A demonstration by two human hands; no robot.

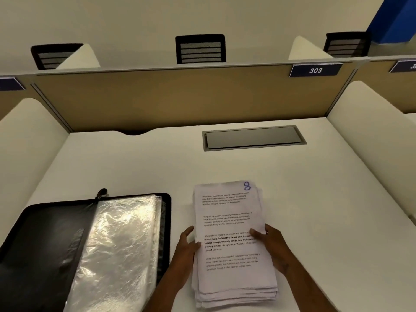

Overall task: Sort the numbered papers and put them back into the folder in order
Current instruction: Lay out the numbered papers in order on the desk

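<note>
A stack of printed white papers (231,275) lies on the desk in front of me. Its top sheet carries a handwritten blue 8 (247,186) in the far right corner. My left hand (186,248) holds the stack's left edge, thumb on the top sheet. My right hand (270,242) holds the right edge, thumb lying on the top sheet. To the left lies an open black zip folder (45,239) with shiny clear plastic sleeves (119,244) fanned over its right half.
The white desk (135,163) is walled by rounded white side dividers and a tan back panel (157,97) labelled 303. A grey cable hatch (253,138) is set into the desk at the back right. Black chairs stand beyond the panel.
</note>
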